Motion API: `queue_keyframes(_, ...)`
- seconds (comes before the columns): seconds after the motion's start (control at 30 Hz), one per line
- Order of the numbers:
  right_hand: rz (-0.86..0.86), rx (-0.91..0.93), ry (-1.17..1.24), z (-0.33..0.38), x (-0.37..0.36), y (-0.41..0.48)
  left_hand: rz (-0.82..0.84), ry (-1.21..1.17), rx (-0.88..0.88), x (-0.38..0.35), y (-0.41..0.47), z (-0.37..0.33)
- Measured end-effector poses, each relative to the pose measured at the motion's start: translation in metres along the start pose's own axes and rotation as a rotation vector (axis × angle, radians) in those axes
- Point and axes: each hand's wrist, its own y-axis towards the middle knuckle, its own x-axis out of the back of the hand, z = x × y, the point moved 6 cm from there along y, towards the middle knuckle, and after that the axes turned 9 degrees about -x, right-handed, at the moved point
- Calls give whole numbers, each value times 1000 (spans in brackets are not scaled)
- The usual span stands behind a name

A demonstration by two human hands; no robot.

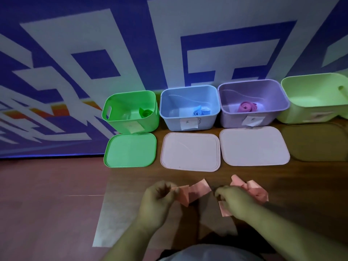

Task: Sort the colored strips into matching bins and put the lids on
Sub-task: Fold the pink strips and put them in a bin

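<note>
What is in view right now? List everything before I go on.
green bin: one, green, back row left, open
blue bin: one, blue, back row middle, open
purple bin: one, purple, right of blue bin, open
pale green bin: one, far right, cut off by the frame
green strip: one, rolled, in green bin
blue strip: one, in blue bin
purple strip: one, in purple bin
pink strip: count unclear, front, between the hands
green lid: one, before green bin
pale lids: two, pinkish white, before blue and purple bins
dark lid: one, before pale green bin
labels: three, white, bin fronts
table: one, brown
banner: one, blue and white, behind
left hand: pinches pink strip
right hand: holds pink strip
</note>
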Motion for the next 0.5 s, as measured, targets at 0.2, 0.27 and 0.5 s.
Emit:
queue_keyframes(0.2,-150,-27,205,-3,42,-26,-50,-63,-28,8,11,-9)
queue_keyframes(0.27,-153,-34,334,-6,55,-31,-39,-85,-58,6,16,-20)
queue_keyframes(0.5,-172,-124,791,-3,103,-57,20,-147,-165,-9,31,-73)
